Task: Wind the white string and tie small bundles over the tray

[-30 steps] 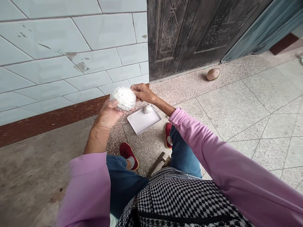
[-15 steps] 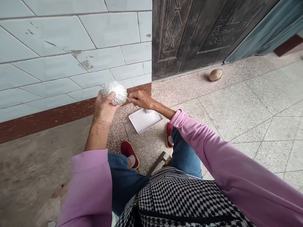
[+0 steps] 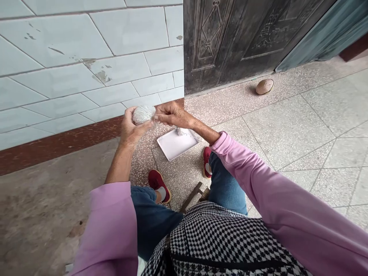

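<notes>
While left fingers (image 3: 129, 113) cup yarn (image 3: 143, 114), right fingers (image 3: 162, 115) (arm outstretched) press together beside it.

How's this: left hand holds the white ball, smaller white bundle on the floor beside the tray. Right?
No: the smaller white bundle lies in the tray, not beside it, as the head view shows. The left hand does hold the white ball.

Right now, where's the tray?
Head view, near the middle: the tray lies on the speckled floor, below the right hand and near the red shoes, with a small white ball toward its far edge.
</notes>
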Demonstrator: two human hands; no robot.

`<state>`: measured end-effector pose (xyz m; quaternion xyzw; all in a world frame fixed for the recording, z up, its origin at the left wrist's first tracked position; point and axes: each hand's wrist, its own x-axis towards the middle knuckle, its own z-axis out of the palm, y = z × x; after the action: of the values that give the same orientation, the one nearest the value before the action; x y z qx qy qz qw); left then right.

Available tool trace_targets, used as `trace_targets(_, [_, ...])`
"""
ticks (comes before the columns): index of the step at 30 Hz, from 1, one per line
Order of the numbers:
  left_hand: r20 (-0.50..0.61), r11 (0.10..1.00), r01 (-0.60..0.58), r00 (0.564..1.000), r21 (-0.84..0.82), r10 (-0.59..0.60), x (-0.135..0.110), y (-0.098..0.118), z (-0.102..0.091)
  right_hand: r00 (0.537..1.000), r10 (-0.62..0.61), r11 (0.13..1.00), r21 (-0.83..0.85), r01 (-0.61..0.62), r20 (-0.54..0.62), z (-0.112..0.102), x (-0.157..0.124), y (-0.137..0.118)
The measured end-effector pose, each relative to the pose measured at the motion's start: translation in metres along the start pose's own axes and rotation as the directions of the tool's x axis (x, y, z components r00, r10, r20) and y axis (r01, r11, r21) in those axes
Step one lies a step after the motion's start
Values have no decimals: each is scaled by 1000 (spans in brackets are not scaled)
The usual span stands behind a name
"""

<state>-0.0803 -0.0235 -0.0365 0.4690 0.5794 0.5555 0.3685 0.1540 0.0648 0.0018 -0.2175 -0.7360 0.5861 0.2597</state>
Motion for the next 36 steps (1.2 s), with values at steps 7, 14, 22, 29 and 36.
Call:
trace_targets(7, [278, 963, 260, 932, -69, -232, -19, 29, 8, 994, -76, 993, -95, 68, -80, -14, 4, 5])
trace_targets(14, [363, 924, 361, 884, -129, -294, -21, 40, 16, 988, -131, 987, -99, 123, -87, -10, 0, -9])
trace_targets(22, [318, 934, 332, 906, -129, -278, -17, 27, 14, 990, -117, 983, -147, 105, -75, -2, 0, -13])
trace_targets(29, [364, 945, 290, 905, -153, -219, -21, 26, 16, 991, -120, 985, -129, 111, -66, -7, 0, -16])
trace_targets(36, [422, 958, 276, 879, -75, -220, -19, 30, 10, 992, -112, 988, -118, 104, -64, -9, -4, -20])
